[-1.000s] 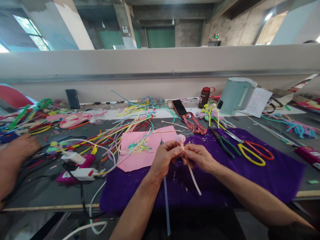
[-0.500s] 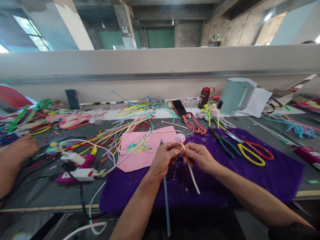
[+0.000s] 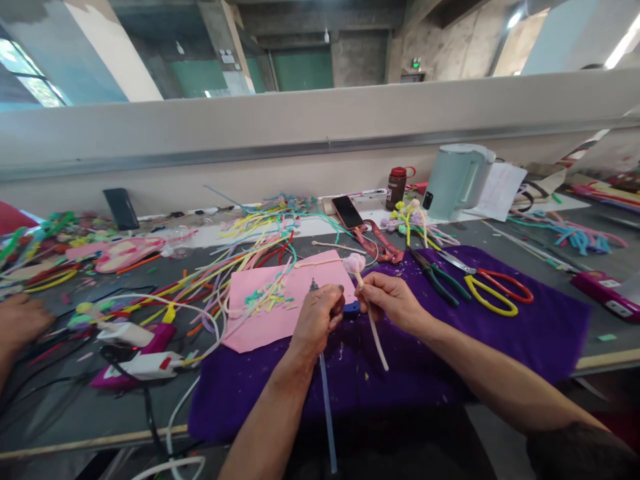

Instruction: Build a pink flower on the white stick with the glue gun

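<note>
My right hand (image 3: 393, 300) pinches the pale cream stem of a small pink-lilac fuzzy flower (image 3: 354, 263), apparently made of pipe cleaner. The flower head stands above the fingertips, and the stem (image 3: 377, 340) slants down below them. Just left of it, my left hand (image 3: 320, 313) is closed with curled fingers, apart from the flower. Under and around that hand show parts of what looks like a hot glue gun: a dark nozzle (image 3: 313, 285), a blue end (image 3: 351, 309) and a translucent glue stick (image 3: 327, 413). Whether the fingers grip it is hidden.
Pliers (image 3: 440, 277) and red-yellow scissors (image 3: 493, 283) lie on a purple cloth (image 3: 540, 327). Pink paper (image 3: 255, 337) bears clippings. Power strips (image 3: 135, 367) with cables sit left, near another person's hand (image 3: 23, 320). A phone (image 3: 347, 212), bottle (image 3: 397, 188) and kettle (image 3: 457, 183) stand behind.
My left hand has let go of the flower's stem and drawn slightly left, its fingers curling. The right hand keeps the flower. The whole view has shifted a little.
</note>
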`<control>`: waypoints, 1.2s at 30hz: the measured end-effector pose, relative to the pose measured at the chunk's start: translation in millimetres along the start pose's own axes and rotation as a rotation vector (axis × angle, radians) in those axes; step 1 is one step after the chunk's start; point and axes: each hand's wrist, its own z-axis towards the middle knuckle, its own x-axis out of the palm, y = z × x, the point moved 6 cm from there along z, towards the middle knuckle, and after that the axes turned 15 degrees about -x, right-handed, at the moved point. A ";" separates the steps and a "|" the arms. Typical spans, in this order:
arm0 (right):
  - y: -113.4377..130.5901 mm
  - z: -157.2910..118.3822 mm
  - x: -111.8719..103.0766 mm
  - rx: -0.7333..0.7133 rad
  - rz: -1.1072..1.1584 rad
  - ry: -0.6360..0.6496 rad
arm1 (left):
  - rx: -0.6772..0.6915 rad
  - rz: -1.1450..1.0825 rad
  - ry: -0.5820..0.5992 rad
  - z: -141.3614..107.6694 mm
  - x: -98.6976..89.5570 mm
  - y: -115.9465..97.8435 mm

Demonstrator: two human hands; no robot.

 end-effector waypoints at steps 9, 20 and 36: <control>4.6 0.2 1.0 -0.049 -0.080 0.057 | 0.022 0.056 -0.061 6.3 -10.3 2.8; 14.2 2.5 -4.9 -0.056 -0.251 0.017 | 0.060 0.069 -0.103 5.3 -10.8 -2.1; 20.0 4.0 -9.9 -0.079 -0.235 -0.016 | 0.034 0.088 -0.103 4.3 -6.0 -0.3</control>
